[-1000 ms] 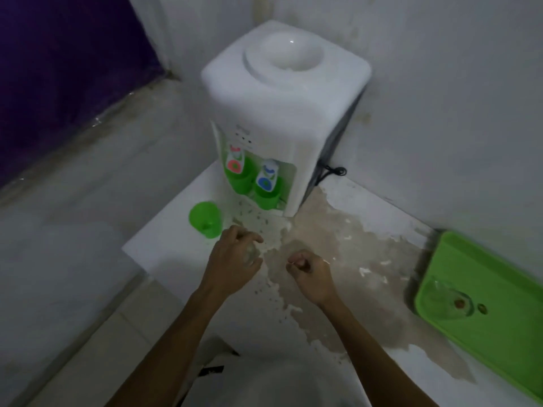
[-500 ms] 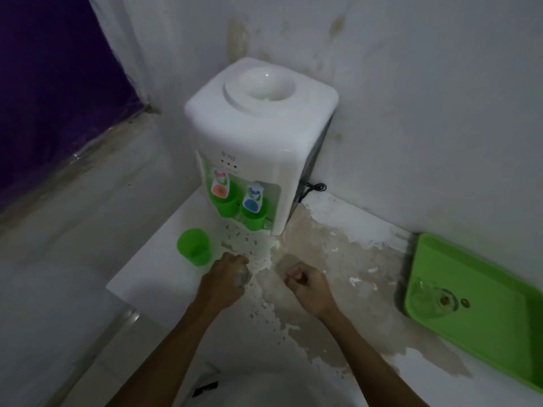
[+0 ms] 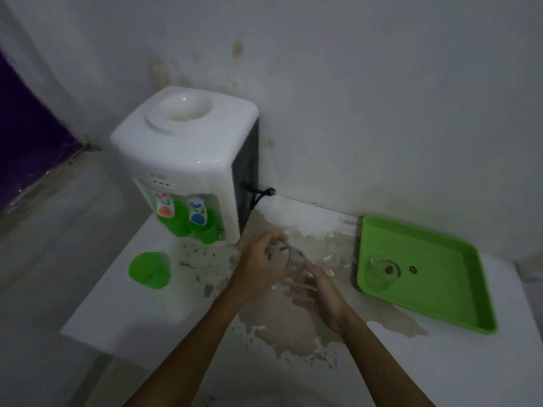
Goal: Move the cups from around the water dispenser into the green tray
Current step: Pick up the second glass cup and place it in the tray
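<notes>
A clear glass cup (image 3: 289,254) with small purple marks is lifted off the table, tilted, held in my left hand (image 3: 261,264). My right hand (image 3: 320,290) is just right of it, fingers spread and touching the cup's lower end. The white water dispenser (image 3: 188,148) stands in the corner with two green cups (image 3: 182,221) under its taps. Another green cup (image 3: 150,270) stands on the table to the left. The green tray (image 3: 440,259) lies at the right with a clear glass cup (image 3: 380,271) in its near left corner.
The white table (image 3: 123,312) has a peeled brown patch in the middle and its left edge drops to the floor. A black cord (image 3: 261,195) hangs behind the dispenser. Walls close in behind the dispenser and the tray.
My left hand has picked the clear cup up from the table and carried it right. My right hand has opened and come up against the cup. The camera has tilted and shifted right.
</notes>
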Tool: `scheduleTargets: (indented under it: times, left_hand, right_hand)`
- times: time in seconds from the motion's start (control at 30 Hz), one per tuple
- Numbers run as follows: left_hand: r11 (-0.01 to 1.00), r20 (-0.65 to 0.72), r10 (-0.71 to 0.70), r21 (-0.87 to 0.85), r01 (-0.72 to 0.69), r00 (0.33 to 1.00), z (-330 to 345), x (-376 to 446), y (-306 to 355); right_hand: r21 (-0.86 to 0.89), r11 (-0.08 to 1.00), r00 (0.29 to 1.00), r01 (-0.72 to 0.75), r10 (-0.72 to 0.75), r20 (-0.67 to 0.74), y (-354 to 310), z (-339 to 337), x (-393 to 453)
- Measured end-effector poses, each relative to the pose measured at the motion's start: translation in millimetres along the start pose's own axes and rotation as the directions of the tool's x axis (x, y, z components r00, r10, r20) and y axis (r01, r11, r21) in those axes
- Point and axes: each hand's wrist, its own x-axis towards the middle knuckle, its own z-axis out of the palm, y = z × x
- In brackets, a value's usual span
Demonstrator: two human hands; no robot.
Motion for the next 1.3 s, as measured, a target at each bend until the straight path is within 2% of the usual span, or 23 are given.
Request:
scheduleTargets:
  times: [0.07,0.17,0.27,0.43,0.5,0.6,0.7,0.8,1.0,1.17,1.3]
  left_hand:
    - [0.999,-0.001,0.005,-0.046,-0.005,1.000,14,1,10]
    - [0.996,-0.034,-0.010,-0.093,0.007,0.999,32,-4,13]
    - [0.995,0.054,0.024,-0.095,-0.018,0.998,80,-2,29]
    - [0.996,0.304,-0.024,-0.079,0.051,0.952,143,6,39]
    - [0.994,0.384,-0.051,-0.074,0.086,0.922,161,8,40]
    - [0.989,0.394,-0.083,-0.077,0.123,0.915,185,13,41]
    - [0.977,0.367,-0.141,-0.097,0.189,0.919,207,26,42]
    - [0.980,0.348,-0.159,-0.059,0.190,0.924,220,40,44]
    - [0.986,0.264,-0.145,0.119,0.117,0.953,242,72,36]
    - [0.972,0.308,-0.151,0.218,0.085,0.939,249,84,33]
    - [0.968,0.310,-0.175,0.229,0.105,0.934,250,86,26]
  right_hand:
    - [0.222,0.974,0.995,-0.052,0.032,0.094,-5,-6,-4]
    - [0.405,0.913,0.984,-0.054,-0.021,0.178,-16,-6,-14]
    - [0.495,0.869,0.991,-0.005,-0.062,0.119,-17,-50,-26]
    - [0.474,0.879,0.998,0.059,-0.060,-0.012,5,-124,-40]
    - [0.390,0.918,0.996,0.064,-0.036,-0.079,7,-147,-44]
    - [0.190,0.976,0.971,0.101,-0.055,-0.234,4,-176,-44]
    - [0.038,0.985,0.908,0.166,-0.138,-0.396,-3,-208,-33]
    - [-0.122,0.966,0.836,0.228,-0.258,-0.485,-13,-237,-15]
    - [-0.525,0.823,0.738,0.215,-0.489,-0.464,-25,-272,26]
    - [-0.709,0.687,0.752,0.160,-0.550,-0.363,-13,-276,52]
    - [-0.801,0.589,0.765,0.109,-0.564,-0.311,-1,-273,63]
